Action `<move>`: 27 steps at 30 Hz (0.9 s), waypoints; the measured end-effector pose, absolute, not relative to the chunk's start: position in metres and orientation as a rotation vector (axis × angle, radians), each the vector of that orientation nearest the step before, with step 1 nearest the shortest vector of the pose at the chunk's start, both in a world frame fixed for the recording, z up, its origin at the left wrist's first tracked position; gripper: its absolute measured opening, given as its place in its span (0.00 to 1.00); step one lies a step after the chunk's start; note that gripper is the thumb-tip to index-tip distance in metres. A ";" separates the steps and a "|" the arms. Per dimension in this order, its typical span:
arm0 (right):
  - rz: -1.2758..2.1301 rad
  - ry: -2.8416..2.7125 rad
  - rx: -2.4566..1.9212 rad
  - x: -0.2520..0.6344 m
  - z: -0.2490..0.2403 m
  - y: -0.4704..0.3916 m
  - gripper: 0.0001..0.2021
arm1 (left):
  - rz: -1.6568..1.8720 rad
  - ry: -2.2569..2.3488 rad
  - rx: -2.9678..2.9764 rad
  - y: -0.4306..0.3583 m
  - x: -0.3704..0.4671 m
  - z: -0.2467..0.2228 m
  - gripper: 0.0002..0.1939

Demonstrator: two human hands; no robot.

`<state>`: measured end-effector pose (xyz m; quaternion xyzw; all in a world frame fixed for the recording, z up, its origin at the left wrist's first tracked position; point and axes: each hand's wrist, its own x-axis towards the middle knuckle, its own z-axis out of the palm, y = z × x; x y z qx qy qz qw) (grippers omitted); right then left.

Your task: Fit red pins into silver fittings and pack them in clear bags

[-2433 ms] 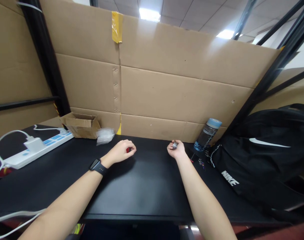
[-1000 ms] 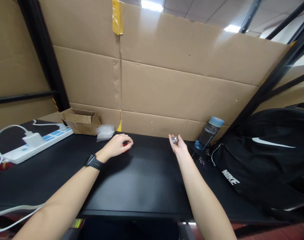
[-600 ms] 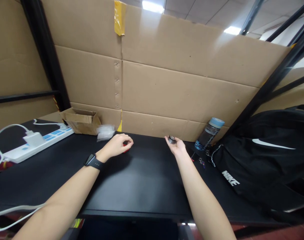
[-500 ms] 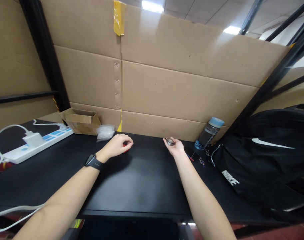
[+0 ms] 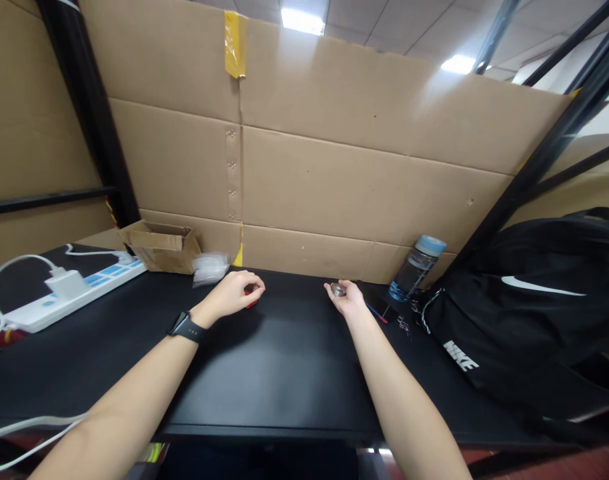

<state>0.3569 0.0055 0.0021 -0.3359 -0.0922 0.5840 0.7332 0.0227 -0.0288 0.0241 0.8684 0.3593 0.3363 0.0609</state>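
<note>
My left hand (image 5: 238, 292), with a black watch (image 5: 187, 327) on the wrist, is curled over a small red object (image 5: 251, 303) above the black table (image 5: 284, 373). Most of the red object is hidden by the fingers. Further right, my right hand (image 5: 346, 298) is turned palm up, its fingers bent round a small round metallic object (image 5: 338, 289). A screwdriver-like tool with a red and blue handle (image 5: 378, 315) lies just right of my right hand.
A cardboard box (image 5: 167, 250), a clear plastic bag (image 5: 210, 268) and a white power strip (image 5: 74, 300) are at the left. At the right stand a water bottle (image 5: 415, 270) and a black backpack (image 5: 529, 333), with small keys (image 5: 404, 326) near them. Cardboard walls close off the back.
My right hand has shifted slightly left and tilted a little with the metallic object. My left hand has hardly moved. The camera view has shifted slightly.
</note>
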 end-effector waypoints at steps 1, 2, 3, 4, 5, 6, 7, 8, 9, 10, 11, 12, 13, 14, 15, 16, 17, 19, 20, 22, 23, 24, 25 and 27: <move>1.300 -0.195 -0.751 0.357 0.004 0.004 0.09 | 1.017 1.091 2.621 -0.029 0.022 0.024 0.09; 1.317 -0.186 -0.762 0.357 0.006 0.003 0.08 | 1.016 1.095 2.616 -0.029 0.022 0.025 0.09; 1.333 -0.185 -0.762 0.356 0.010 0.001 0.07 | 1.016 1.097 2.613 -0.029 0.022 0.025 0.09; 1.344 -0.197 -0.743 0.356 0.014 0.000 0.06 | 1.013 1.097 2.612 -0.029 0.022 0.025 0.10; 1.351 -0.210 -0.724 0.355 0.018 -0.002 0.06 | 1.009 1.096 2.614 -0.029 0.022 0.025 0.10; 1.354 -0.214 -0.716 0.354 0.021 -0.003 0.05 | 1.004 1.095 2.618 -0.030 0.023 0.026 0.10; 1.354 -0.208 -0.722 0.353 0.022 -0.004 0.05 | 0.998 1.095 2.622 -0.030 0.023 0.026 0.09; 1.353 -0.191 -0.744 0.351 0.021 -0.004 0.06 | 0.992 1.094 2.627 -0.030 0.023 0.025 0.09; 1.353 -0.165 -0.777 0.350 0.019 -0.004 0.06 | 0.986 1.094 2.632 -0.030 0.023 0.025 0.09; 1.354 -0.136 -0.816 0.348 0.016 -0.004 0.06 | 0.984 1.094 2.636 -0.030 0.023 0.025 0.09; 1.358 -0.111 -0.849 0.346 0.013 -0.004 0.07 | 0.983 1.094 2.639 -0.030 0.023 0.025 0.09; 1.366 -0.096 -0.872 0.345 0.011 -0.004 0.08 | 0.984 1.092 2.640 -0.029 0.023 0.024 0.09; 1.373 -0.091 -0.885 0.344 0.010 -0.004 0.08 | 0.990 1.092 2.639 -0.029 0.022 0.024 0.09; 1.378 -0.096 -0.884 0.344 0.011 -0.004 0.08 | 1.000 1.094 2.637 -0.029 0.022 0.024 0.09; 1.380 -0.111 -0.871 0.345 0.013 -0.005 0.08 | 1.010 1.096 2.635 -0.028 0.021 0.024 0.10; 1.381 -0.136 -0.847 0.346 0.017 -0.006 0.07 | 1.021 1.100 2.634 -0.028 0.021 0.025 0.10; 1.382 -0.166 -0.813 0.347 0.021 -0.007 0.07 | 1.029 1.103 2.633 -0.028 0.021 0.025 0.10; 1.376 -0.206 -0.752 0.349 0.028 -0.008 0.06 | 1.037 1.104 2.637 -0.028 0.021 0.025 0.09; 1.372 -0.205 -0.743 0.350 0.029 -0.008 0.06 | 1.037 1.102 2.640 -0.028 0.021 0.026 0.09; 1.370 -0.163 -0.772 0.352 0.029 -0.006 0.06 | 1.038 1.093 2.645 -0.028 0.022 0.026 0.08; 1.370 -0.132 -0.802 0.353 0.027 -0.005 0.06 | 1.036 1.087 2.648 -0.028 0.022 0.025 0.09; 1.373 -0.103 -0.831 0.354 0.025 -0.005 0.06 | 1.035 1.083 2.652 -0.028 0.023 0.025 0.09; 1.376 -0.084 -0.847 0.356 0.023 -0.004 0.06 | 1.033 1.080 2.656 -0.028 0.023 0.025 0.09; 1.381 -0.071 -0.847 0.359 0.024 -0.005 0.06 | 1.031 1.082 2.659 -0.028 0.023 0.024 0.09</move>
